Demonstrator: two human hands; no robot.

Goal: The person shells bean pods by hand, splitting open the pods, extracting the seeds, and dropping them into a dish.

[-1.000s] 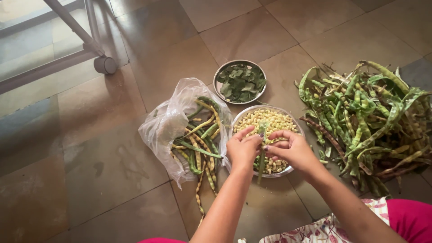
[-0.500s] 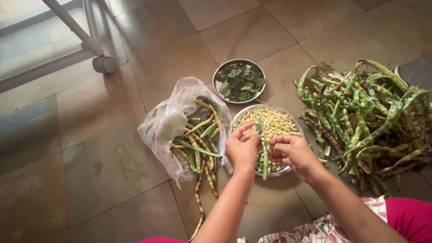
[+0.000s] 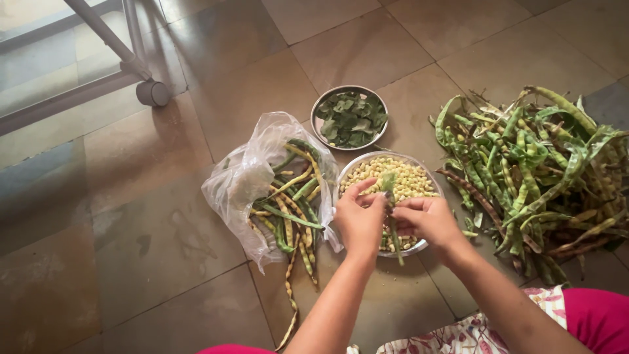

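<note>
Both hands grip one green bean pod (image 3: 391,203) over the steel bowl of shelled beans (image 3: 419,180): the left hand (image 3: 359,219) pinches it at nine o'clock, the right hand (image 3: 427,221) closes on it at three. If the pod splits abruptly, beans could jump past the rim onto the floor (image 3: 164,216), toward the plastic bag of pods (image 3: 252,170).

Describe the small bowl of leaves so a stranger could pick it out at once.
Start from the big heap of green pods on the tiled floor, then move to the metal bowl of pale shelled beans under both hands. Just beyond it sits the small round metal bowl, the only dish holding dark green leaves rather than beans.
</note>
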